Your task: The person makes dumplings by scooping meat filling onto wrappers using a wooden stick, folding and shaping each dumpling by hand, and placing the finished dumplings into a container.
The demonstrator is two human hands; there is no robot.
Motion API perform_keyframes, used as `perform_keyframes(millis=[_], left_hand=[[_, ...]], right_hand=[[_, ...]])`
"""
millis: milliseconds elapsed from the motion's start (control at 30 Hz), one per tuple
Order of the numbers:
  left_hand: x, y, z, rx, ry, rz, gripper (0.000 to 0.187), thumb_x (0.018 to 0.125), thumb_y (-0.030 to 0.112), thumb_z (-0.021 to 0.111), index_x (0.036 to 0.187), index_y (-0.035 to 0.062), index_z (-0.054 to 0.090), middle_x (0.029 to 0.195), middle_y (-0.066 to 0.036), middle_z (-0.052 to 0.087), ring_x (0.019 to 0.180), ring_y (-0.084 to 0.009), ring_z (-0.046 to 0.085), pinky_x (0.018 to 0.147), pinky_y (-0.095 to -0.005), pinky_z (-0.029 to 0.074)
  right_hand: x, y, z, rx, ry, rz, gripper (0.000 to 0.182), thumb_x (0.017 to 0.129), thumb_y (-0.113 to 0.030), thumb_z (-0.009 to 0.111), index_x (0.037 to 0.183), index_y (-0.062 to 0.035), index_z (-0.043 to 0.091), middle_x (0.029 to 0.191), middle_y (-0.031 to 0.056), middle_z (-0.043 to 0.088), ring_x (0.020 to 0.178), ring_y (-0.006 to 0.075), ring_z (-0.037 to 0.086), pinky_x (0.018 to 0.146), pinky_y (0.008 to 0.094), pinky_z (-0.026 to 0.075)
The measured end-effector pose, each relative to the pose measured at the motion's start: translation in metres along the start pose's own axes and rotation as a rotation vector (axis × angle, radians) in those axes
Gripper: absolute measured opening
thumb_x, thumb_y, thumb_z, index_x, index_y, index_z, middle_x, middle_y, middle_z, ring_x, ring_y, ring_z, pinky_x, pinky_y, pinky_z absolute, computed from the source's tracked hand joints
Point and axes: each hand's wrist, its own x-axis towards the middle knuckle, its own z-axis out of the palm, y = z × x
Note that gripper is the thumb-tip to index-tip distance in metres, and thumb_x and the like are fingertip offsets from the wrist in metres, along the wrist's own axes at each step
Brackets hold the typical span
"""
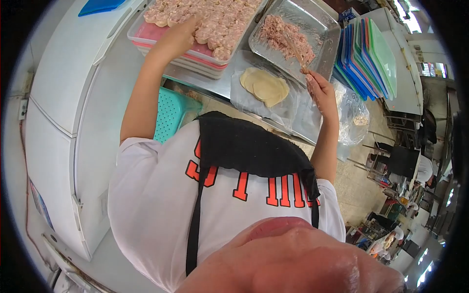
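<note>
My left hand (pixel 180 40) reaches over a shallow plastic tray (pixel 222 59) filled with open-topped meat dumplings (pixel 215 24). Its fingers are drawn together on a dumpling near the tray's edge; the fingertips are partly hidden. My right hand (pixel 321 93), smeared with filling, is closed round the end of a thin wooden spatula (pixel 298 55). The spatula's far end lies in pink minced meat filling (pixel 281 35) in a metal tray (pixel 325 41). Between my hands, a small overlapping pile of round dough wrappers (pixel 264 85) rests on a clear plastic sheet (pixel 240 99).
More trays (pixel 205 73) are stacked under the dumplings. Coloured plastic lids (pixel 366 58) stand at the right, above a plastic bag (pixel 352 119). A turquoise stool (pixel 168 112) is below the table's edge. White freezers (pixel 53 93) line the left. People (pixel 426 171) are further off at right.
</note>
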Motion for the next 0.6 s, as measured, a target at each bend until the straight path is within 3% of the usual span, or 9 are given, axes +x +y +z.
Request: perform_keyframes(millis=[67, 167, 233, 300, 333, 400, 433, 500, 600], left_hand=[[0.005, -0.004, 0.002, 0.037, 0.018, -0.065, 0.058, 0.08, 0.007, 0.053, 0.137, 0.0101, 0.039, 0.115, -0.027, 0.056, 0.107, -0.041, 0.054, 0.088, -0.0451, 0.045], [0.009, -0.017, 0.009, -0.048, 0.068, -0.089, 0.054, 0.082, 0.009, 0.05, 0.135, 0.0073, 0.041, 0.122, -0.027, 0.053, 0.111, -0.0408, 0.053, 0.093, -0.0436, 0.043], [0.014, -0.036, 0.018, -0.015, 0.195, -0.093, 0.063, 0.083, 0.005, 0.05, 0.143, 0.0109, 0.032, 0.123, -0.02, 0.057, 0.108, -0.0335, 0.058, 0.094, -0.0381, 0.044], [0.011, -0.032, 0.02, -0.007, 0.229, -0.077, 0.055, 0.084, 0.009, 0.049, 0.137, 0.0071, 0.038, 0.127, -0.022, 0.053, 0.115, -0.0349, 0.052, 0.098, -0.0389, 0.041], [0.011, -0.03, 0.021, 0.003, 0.273, -0.073, 0.048, 0.084, 0.012, 0.049, 0.132, 0.0032, 0.044, 0.131, -0.024, 0.049, 0.123, -0.0363, 0.046, 0.102, -0.0397, 0.038], [0.011, -0.045, 0.025, 0.023, 0.281, -0.099, 0.048, 0.085, 0.013, 0.049, 0.132, 0.0038, 0.045, 0.131, -0.025, 0.049, 0.124, -0.0365, 0.045, 0.102, -0.0397, 0.038], [0.014, -0.039, 0.026, 0.046, 0.299, -0.13, 0.047, 0.086, 0.014, 0.05, 0.132, 0.0044, 0.045, 0.13, -0.025, 0.049, 0.125, -0.0366, 0.045, 0.101, -0.0397, 0.038], [0.009, -0.005, 0.025, 0.176, 0.393, -0.157, 0.045, 0.085, 0.014, 0.052, 0.13, 0.0048, 0.048, 0.126, -0.024, 0.052, 0.119, -0.0363, 0.048, 0.098, -0.0397, 0.04], [0.002, 0.084, 0.025, 0.257, 0.533, -0.117, 0.04, 0.085, 0.012, 0.055, 0.124, 0.0062, 0.054, 0.114, -0.02, 0.057, 0.105, -0.0339, 0.054, 0.09, -0.0392, 0.044]], right_hand=[[0.01, 0.008, -0.01, -0.044, -0.018, -0.027, 0.03, 0.097, -0.024, 0.052, 0.115, -0.0028, 0.063, 0.064, -0.0074, 0.04, 0.057, 0.003, 0.035, 0.051, 0.0199, 0.028], [0.029, 0.023, -0.034, -0.205, -0.058, -0.029, 0.03, 0.096, -0.026, 0.052, 0.113, -0.0049, 0.065, 0.063, -0.0037, 0.046, 0.056, 0.0071, 0.042, 0.052, 0.0232, 0.033], [0.045, 0.04, -0.065, -0.318, -0.073, 0.005, 0.029, 0.096, -0.026, 0.052, 0.112, -0.006, 0.065, 0.061, -0.0021, 0.048, 0.054, 0.0093, 0.045, 0.051, 0.0243, 0.034], [0.065, 0.063, -0.105, -0.897, -0.088, -0.297, 0.027, 0.093, -0.026, 0.052, 0.108, -0.0085, 0.067, 0.071, 0.0153, 0.063, 0.066, 0.028, 0.063, 0.061, 0.0384, 0.047], [0.072, 0.057, -0.115, -0.893, -0.085, -0.287, 0.027, 0.093, -0.026, 0.052, 0.108, -0.0085, 0.067, 0.071, 0.0153, 0.063, 0.066, 0.028, 0.063, 0.061, 0.0384, 0.047], [0.089, 0.043, -0.139, -1.157, -0.206, 0.021, 0.027, 0.09, -0.025, 0.052, 0.097, -0.0051, 0.069, 0.085, 0.0192, 0.066, 0.082, 0.0352, 0.065, 0.07, 0.0451, 0.049], [0.098, 0.057, -0.144, -1.153, -0.208, 0.026, 0.027, 0.09, -0.025, 0.052, 0.097, -0.0051, 0.069, 0.085, 0.0192, 0.066, 0.082, 0.0352, 0.065, 0.07, 0.0451, 0.049], [0.109, 0.1, -0.144, -1.281, 0.065, -0.318, 0.028, 0.089, -0.024, 0.05, 0.088, -0.0023, 0.068, 0.083, 0.0172, 0.067, 0.08, 0.0343, 0.065, 0.07, 0.0445, 0.051], [0.089, 0.123, -0.106, -1.246, 0.036, -0.489, 0.029, 0.088, -0.024, 0.05, 0.081, -0.0013, 0.066, 0.083, 0.0172, 0.067, 0.081, 0.0348, 0.065, 0.07, 0.0451, 0.052]])
